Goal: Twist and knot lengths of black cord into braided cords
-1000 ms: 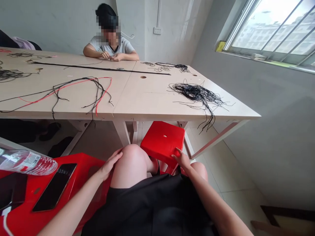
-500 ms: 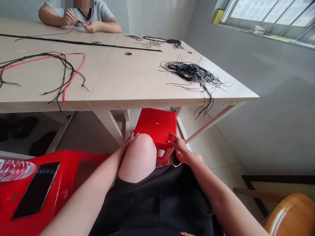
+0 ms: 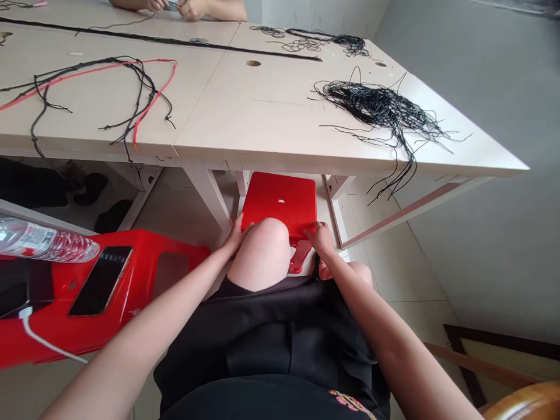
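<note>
Both arms reach forward and down past the lap, elbows slightly bent, converging on a red plastic stool [image 3: 280,198]. The left hand [image 3: 237,238] comes in outside the raised bare knee [image 3: 266,248], its fingers against the stool's left edge; the knee partly covers that grip, so how far it closes cannot be told. The right hand [image 3: 321,238] is bent at the wrist, its grip clamped on the near right corner of the seat.

The stool is between the person's legs and the table frame, its far part beneath the front edge of the tabletop [image 3: 262,125]. Its square seat is glossy, with rounded corners and a small central hole; part of the near side is hidden behind the knee.

Above, a tangle of thin black cords [image 3: 380,105] hangs partly over the tabletop's edge. To the left, a clear bottle [image 3: 48,240] and a black phone [image 3: 100,281] lie on another red surface [image 3: 144,254].
</note>
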`<state>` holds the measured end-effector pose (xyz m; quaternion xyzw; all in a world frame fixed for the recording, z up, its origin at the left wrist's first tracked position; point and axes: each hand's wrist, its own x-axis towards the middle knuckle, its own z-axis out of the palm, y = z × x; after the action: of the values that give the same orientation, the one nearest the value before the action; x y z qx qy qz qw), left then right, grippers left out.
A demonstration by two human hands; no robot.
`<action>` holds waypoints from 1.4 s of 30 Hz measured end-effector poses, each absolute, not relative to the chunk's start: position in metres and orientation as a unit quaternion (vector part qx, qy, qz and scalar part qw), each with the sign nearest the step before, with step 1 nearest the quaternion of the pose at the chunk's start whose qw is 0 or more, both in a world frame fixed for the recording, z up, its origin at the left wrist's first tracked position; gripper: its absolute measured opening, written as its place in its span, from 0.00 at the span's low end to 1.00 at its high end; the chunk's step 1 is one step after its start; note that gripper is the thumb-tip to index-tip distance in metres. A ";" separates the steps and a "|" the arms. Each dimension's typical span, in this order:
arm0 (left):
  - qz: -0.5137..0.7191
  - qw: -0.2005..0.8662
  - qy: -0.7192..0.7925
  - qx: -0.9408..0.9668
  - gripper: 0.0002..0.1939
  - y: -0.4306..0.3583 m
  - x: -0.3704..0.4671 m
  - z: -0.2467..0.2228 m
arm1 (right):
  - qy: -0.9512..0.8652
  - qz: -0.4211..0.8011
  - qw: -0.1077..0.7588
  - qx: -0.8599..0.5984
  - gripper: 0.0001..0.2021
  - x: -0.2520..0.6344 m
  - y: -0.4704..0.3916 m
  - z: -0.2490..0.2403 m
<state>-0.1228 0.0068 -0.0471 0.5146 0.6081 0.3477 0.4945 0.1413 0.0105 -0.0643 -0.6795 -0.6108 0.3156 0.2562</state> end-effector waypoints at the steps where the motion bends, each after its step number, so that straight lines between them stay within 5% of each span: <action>1: 0.344 0.494 0.611 0.515 0.33 -0.010 -0.125 -0.038 | -0.611 0.316 0.260 -0.678 0.14 0.136 0.004 -0.062; 4: 0.265 0.473 0.569 0.618 0.36 -0.073 -0.141 -0.017 | -0.614 0.322 0.266 -0.670 0.15 0.112 -0.025 -0.056; 9: 0.105 0.332 0.525 0.777 0.20 -0.166 -0.183 0.004 | -0.640 0.372 0.239 -0.628 0.18 0.078 -0.107 -0.049; 16: -0.024 0.518 0.564 0.642 0.19 -0.201 -0.221 0.023 | -0.650 0.509 0.126 -0.550 0.07 0.095 -0.176 -0.048; 25: 0.004 0.487 0.556 0.674 0.23 -0.146 -0.212 0.015 | -0.662 0.440 0.160 -0.585 0.15 0.096 -0.147 -0.024; 29: -0.068 0.511 0.557 0.652 0.26 -0.130 -0.218 0.010 | -0.718 0.505 0.103 -0.468 0.04 0.082 -0.158 -0.026; 32: -0.038 0.432 0.588 0.682 0.23 -0.120 -0.214 0.009 | -0.716 0.539 0.076 -0.437 0.11 0.081 -0.166 -0.034; 37: 0.212 0.185 0.596 0.752 0.32 -0.103 -0.172 0.005 | -0.688 0.556 0.078 -0.460 0.13 0.081 -0.168 -0.048; 42: 0.171 0.179 0.529 0.812 0.36 -0.085 -0.154 0.016 | -0.674 0.558 0.074 -0.478 0.13 0.076 -0.163 -0.057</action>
<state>-0.1542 -0.0850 0.0161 0.8118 0.5286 0.1715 0.1793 0.0761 -0.1632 -0.0565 -0.4784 -0.6744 0.5575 0.0737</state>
